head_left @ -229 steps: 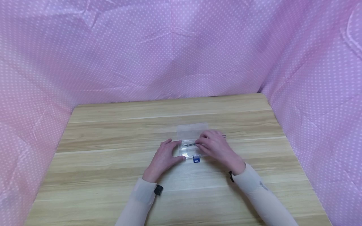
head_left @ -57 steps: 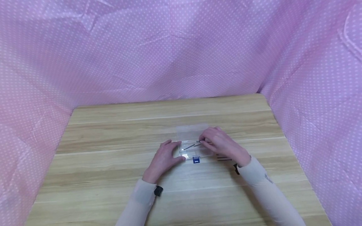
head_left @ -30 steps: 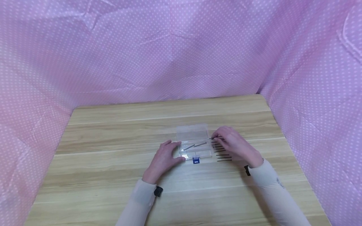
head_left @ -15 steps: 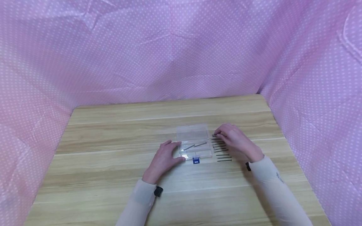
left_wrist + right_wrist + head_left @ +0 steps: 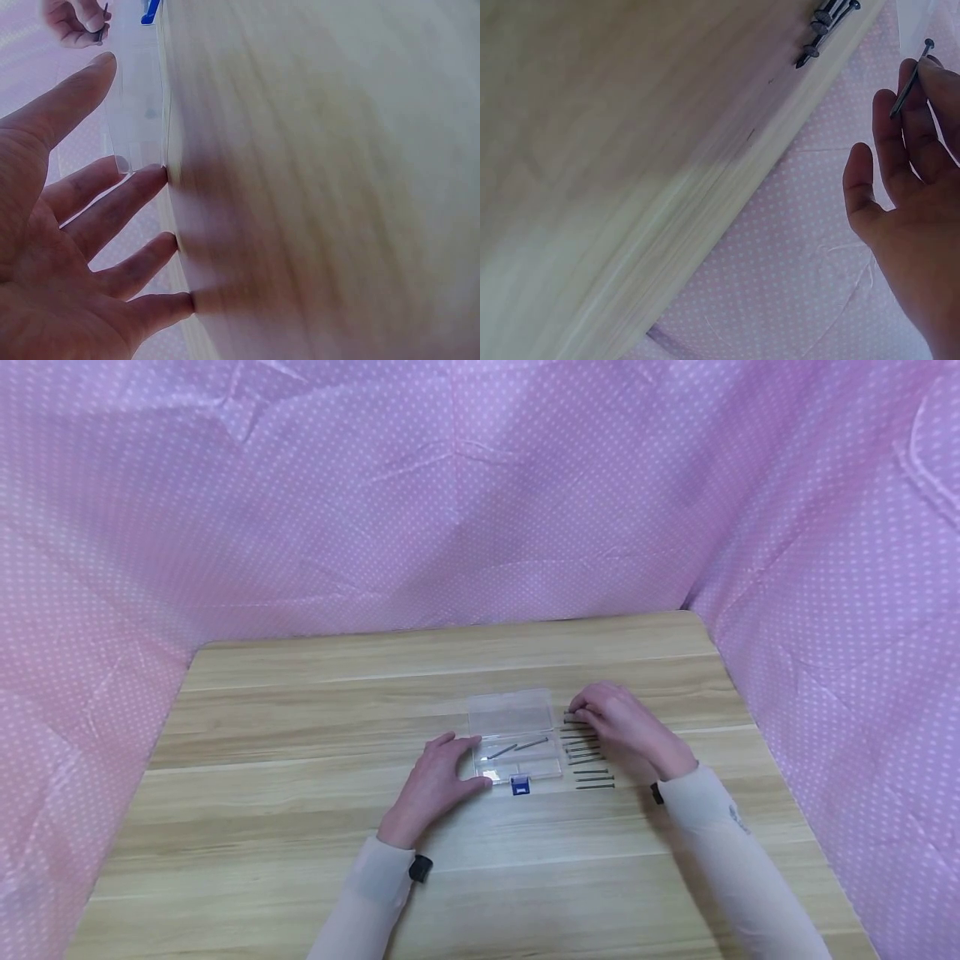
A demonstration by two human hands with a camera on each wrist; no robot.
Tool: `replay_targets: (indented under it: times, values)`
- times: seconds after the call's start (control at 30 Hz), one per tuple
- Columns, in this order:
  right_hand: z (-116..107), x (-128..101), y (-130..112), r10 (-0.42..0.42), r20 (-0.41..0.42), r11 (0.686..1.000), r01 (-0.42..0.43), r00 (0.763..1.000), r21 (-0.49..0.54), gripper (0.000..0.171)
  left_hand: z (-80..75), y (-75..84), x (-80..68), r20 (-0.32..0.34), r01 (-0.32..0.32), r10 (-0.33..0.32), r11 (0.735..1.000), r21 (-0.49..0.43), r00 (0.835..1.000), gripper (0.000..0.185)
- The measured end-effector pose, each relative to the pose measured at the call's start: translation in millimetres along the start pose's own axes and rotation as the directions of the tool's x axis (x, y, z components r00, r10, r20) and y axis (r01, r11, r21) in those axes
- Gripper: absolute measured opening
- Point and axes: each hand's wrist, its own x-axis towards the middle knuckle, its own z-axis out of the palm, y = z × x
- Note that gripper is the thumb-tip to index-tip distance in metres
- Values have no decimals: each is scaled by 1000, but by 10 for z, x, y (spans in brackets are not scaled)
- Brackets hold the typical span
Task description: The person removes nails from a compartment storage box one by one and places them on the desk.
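Head view: clear, flat plastic box [image 5: 516, 745], lid open, on wood-grain table [image 5: 300, 827].
Nail [image 5: 910, 79]: thin, dark, round-headed, pinched by right hand [image 5: 626, 727] beside box.
Left hand [image 5: 435, 781]: straight fingers steadying box.

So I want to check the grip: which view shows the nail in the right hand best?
The right wrist view: the nail lies dark and whole against the fingers of the right hand. In the head view that hand covers it, above the row of nails. The left wrist view shows only a tiny dark sliver far off.
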Motion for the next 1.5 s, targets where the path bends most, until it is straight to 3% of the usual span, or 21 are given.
replay_targets:
  times: [0.43, 0.8, 1.5]
  values:
    - [8, 58, 64, 12, 12, 1000, -12, 1000, -18, 12, -6, -1, 4, 3, -9, 9, 1000, 5, 1000, 71]
    - [52, 116, 123, 100, 87, 995, -98, 991, -31, 11, -5, -1, 6, -19, -52, 53, 998, 22, 998, 68]
    - [97, 164, 202, 90, 128, 995, -82, 988, -65, 11, 3, 3, 3, -18, -50, 51, 998, 24, 999, 68]
